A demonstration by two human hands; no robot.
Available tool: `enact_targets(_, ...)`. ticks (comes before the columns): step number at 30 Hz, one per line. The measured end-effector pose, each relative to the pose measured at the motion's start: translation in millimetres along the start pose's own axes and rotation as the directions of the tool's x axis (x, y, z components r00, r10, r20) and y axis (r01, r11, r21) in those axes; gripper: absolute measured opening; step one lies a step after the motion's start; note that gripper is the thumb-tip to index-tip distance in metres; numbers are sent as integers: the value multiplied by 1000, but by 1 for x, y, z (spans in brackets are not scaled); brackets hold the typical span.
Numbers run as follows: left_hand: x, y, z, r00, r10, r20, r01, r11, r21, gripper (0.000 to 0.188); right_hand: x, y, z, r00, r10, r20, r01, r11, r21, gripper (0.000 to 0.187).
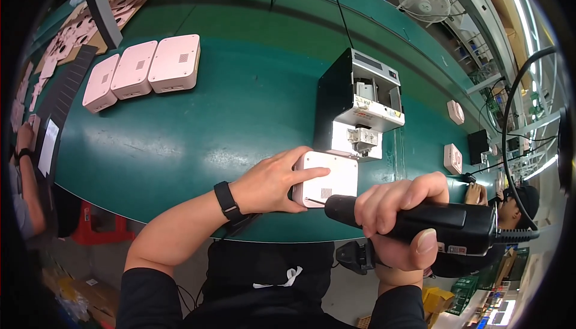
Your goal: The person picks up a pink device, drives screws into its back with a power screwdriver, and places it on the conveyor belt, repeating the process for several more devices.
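Observation:
A white square plastic box [341,178] with rounded corners, corner holes and a slotted vent lies near the table's front edge. My left hand [269,180] grips its left side, thumb at the near edge and forefinger stretched over the top. In my right hand [403,206] is a black corded electric screwdriver [462,221], held sideways. Its thin bit reaches the box's near-left corner, beside the vent; whether a screw is there is too small to tell. Just beyond the box stands a black-and-white screw feeder [332,101].
Three similar white boxes [174,68] stand in a row at the far left of the green table [240,119]. Two more white units [453,158] lie at the right. The screwdriver's coiled cord [517,236] loops upward on the right. Co-workers sit at both sides.

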State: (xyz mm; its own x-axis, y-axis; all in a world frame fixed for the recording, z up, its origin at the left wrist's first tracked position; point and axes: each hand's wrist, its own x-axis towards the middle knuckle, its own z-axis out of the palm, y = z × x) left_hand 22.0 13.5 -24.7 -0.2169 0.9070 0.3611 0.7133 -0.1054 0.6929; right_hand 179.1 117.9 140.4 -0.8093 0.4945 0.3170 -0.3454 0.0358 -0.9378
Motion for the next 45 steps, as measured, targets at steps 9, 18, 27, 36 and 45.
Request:
enact_targets(9,2,3,-3,1000,6,12,-6,1000,-2,85,-3,10,4,998,63,-31,-62,997,37,55)
enact_targets(18,0,5,6,998,6,-58,-7,1000,-20,80,-5,30,-14,960,-93,263,85,995,44,52)
enact_targets(27,2,4,4,999,-5,-45,4,1000,-24,79,1,27,-20,934,-121,336,121,992,23,51)
enact_targets(36,1,7,3,1000,2,-14,-2,1000,-13,83,-6,26,-20,932,-158,327,189,980,-65,44)
enact_targets(45,3,7,1,1000,-19,17,19,1000,-12,84,-8,24,-25,942,-98,322,149,979,-139,43)
